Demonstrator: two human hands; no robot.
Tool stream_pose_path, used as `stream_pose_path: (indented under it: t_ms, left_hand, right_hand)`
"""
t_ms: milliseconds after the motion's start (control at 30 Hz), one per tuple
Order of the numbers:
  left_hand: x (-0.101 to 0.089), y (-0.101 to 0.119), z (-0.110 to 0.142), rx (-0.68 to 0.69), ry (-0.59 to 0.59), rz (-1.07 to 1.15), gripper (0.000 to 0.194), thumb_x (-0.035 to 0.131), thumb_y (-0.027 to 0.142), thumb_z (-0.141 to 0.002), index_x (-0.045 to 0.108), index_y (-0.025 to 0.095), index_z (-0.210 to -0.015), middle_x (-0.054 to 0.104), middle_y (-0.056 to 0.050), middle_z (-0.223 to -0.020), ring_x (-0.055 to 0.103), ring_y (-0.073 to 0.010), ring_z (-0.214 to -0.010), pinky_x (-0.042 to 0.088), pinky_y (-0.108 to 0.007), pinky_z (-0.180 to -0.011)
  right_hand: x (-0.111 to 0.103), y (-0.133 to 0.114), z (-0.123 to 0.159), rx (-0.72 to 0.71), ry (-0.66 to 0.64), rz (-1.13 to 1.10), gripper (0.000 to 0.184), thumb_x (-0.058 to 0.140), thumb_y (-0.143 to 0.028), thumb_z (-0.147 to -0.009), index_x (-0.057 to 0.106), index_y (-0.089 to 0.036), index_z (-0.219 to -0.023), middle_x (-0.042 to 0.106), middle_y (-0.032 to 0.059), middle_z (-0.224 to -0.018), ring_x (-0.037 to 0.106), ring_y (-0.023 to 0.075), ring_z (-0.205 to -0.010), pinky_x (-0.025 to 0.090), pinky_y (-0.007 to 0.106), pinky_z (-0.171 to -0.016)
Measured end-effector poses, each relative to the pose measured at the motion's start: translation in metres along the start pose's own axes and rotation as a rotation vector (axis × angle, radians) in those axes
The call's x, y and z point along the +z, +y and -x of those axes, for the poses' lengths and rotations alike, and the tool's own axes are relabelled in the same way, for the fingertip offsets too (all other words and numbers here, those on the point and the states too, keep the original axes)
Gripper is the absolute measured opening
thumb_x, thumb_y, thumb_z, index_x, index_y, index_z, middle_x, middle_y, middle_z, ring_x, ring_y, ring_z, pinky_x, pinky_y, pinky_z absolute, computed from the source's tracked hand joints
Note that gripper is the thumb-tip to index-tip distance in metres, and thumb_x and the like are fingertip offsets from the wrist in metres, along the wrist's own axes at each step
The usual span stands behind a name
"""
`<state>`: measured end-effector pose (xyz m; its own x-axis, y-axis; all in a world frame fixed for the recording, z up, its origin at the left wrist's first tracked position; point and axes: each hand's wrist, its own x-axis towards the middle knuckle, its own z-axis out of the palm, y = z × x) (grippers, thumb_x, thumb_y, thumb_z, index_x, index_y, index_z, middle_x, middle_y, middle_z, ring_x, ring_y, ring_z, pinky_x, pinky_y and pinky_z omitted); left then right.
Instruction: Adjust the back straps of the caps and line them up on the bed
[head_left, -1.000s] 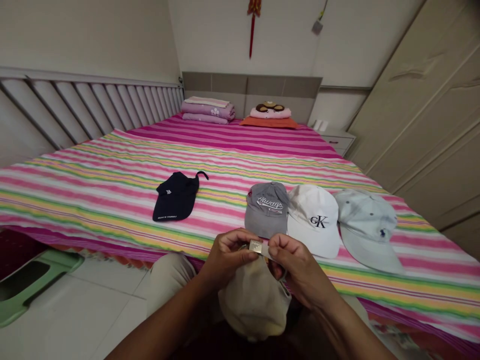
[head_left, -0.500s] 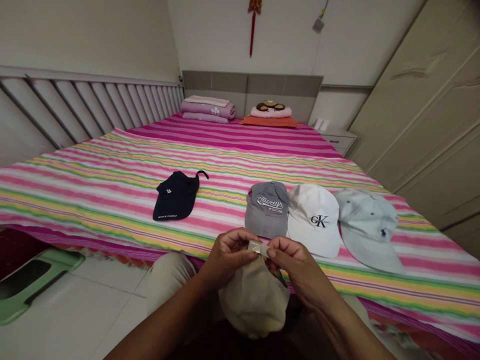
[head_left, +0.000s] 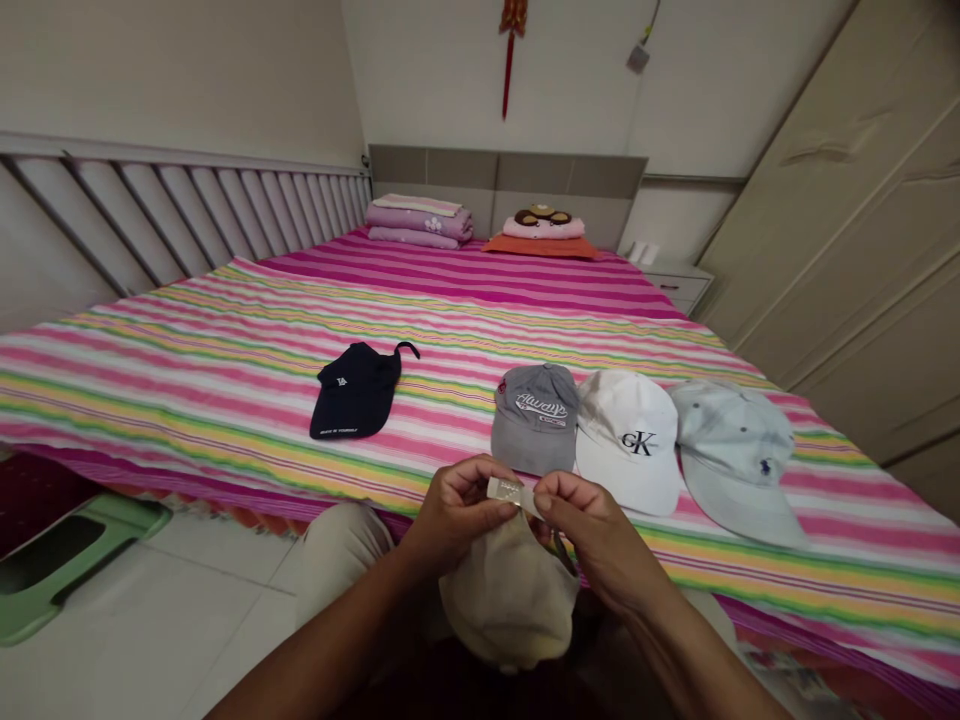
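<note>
My left hand (head_left: 459, 515) pinches a small silver strap buckle (head_left: 505, 488) between thumb and fingers. My right hand (head_left: 589, 535) pinches the fabric strap (head_left: 529, 500) just beside that buckle. Both belong to a beige baseball cap (head_left: 510, 600), which hangs crown-down below my hands, over my lap. My fingers hide part of the strap, and the cap's inside is out of sight.
A striped pink bedsheet (head_left: 225, 400) lies in front of me, bearing a navy visor (head_left: 354, 392), a grey cap (head_left: 535, 418), a white cap (head_left: 628, 442) and a pale denim cap (head_left: 735, 460). A green stool (head_left: 67, 565) stands on the floor at left; a wardrobe (head_left: 847, 220) stands at right.
The buckle has slid slightly left along the strap, and its face now catches less light. My hands and the cap have stayed nearly in place while the view has shifted a little.
</note>
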<state>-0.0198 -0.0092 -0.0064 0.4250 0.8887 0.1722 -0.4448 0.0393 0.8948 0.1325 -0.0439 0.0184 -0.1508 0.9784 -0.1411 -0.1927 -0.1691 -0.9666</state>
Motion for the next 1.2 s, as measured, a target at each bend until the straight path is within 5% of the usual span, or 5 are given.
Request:
stream_pose_path:
  t_ms: [233,467,1200]
  left_hand:
    - [0.000,0.001,0.001,-0.022,-0.018,-0.092,0.021,0.071,0.018,-0.059,0.064,0.016,-0.079,0.058,-0.001,-0.078,0.055,-0.0100,-0.067,0.042,-0.019,-0.058]
    - [-0.007,0.001,0.000,0.022,0.009,-0.061,0.018,0.070,0.020,-0.061,0.064,0.016,-0.077,0.057,-0.001,-0.076,0.054,-0.0111,-0.069,0.042,-0.022,-0.062]
    - [-0.010,-0.001,-0.001,0.001,-0.014,-0.176,0.021,0.071,0.022,-0.060,0.064,0.016,-0.079,0.057,-0.002,-0.077,0.053,-0.0127,-0.071,0.040,-0.024,-0.063]
  right_hand:
    - [0.006,0.000,0.000,0.042,-0.033,-0.054,0.027,0.063,-0.038,-0.069,0.048,-0.016,-0.062,0.046,-0.0052,-0.045,0.028,0.0036,-0.037,0.020,0.018,-0.039]
    - [-0.005,0.002,-0.005,0.001,-0.114,0.012,0.029,0.056,-0.043,-0.074,0.053,-0.015,-0.068,0.052,-0.0008,-0.057,0.036,0.0064,-0.045,0.023,0.020,-0.042]
    - [0.000,0.003,-0.007,0.059,-0.104,-0.107,0.025,0.064,-0.034,-0.067,0.050,-0.015,-0.058,0.039,-0.0070,-0.041,0.030,0.0052,-0.039,0.024,0.020,-0.041]
